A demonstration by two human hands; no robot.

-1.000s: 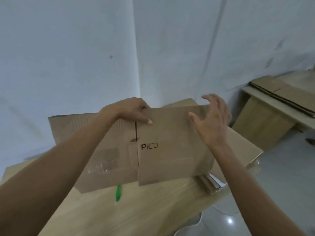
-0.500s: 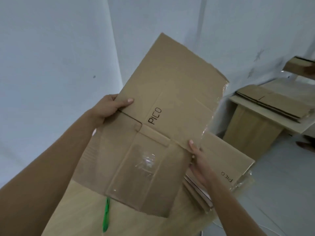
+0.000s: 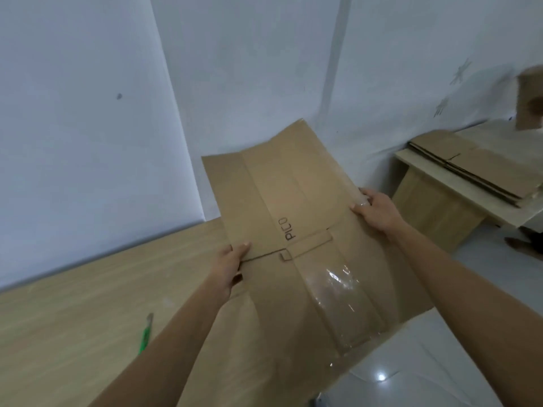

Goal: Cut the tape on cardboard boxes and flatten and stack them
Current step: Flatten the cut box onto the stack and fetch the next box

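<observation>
- Grips the flattened box (image 3: 293, 207) by its left edge with the left hand (image 3: 229, 265), thumb on top, above the right end of the table (image 3: 88, 289).
- Pinches the opposite edge with the right hand (image 3: 376, 211), fingers curled round it, farther out from the table.
- Runs lengthwise away from the body, far end raised toward the wall, taped flap nearest.
- Spans both hands, left one closer in; probably needs lowering flat over the table's right end.
- Leaves the green cutter (image 3: 144, 337) on the table, well left.
</observation>
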